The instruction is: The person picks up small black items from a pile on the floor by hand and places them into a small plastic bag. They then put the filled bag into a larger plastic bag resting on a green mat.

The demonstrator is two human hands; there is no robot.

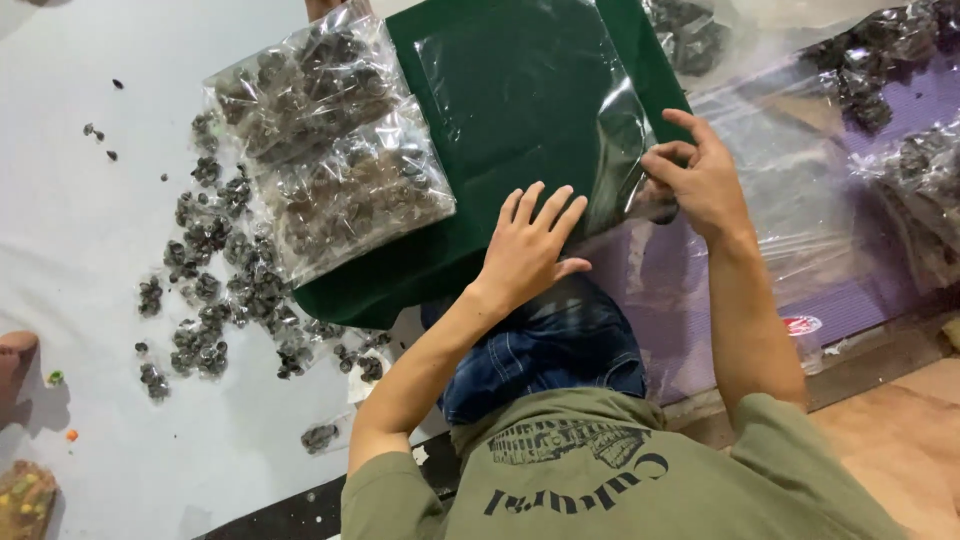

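Observation:
An empty clear plastic bag (520, 90) lies flat on a dark green mat (440, 250) in front of me. My left hand (530, 245) rests palm down on the mat at the bag's near edge, fingers spread, holding nothing. My right hand (700, 175) pinches the bag's right near corner between thumb and fingers, where the plastic is crumpled. My knee in blue jeans (540, 350) shows just below the hands.
Two filled clear bags of small dark pieces (330, 140) overlap the mat's left edge. Several loose dark pieces (220, 290) are scattered on the white floor at left. More clear bags with dark pieces (880, 60) lie on a purple mat (860, 300) at right.

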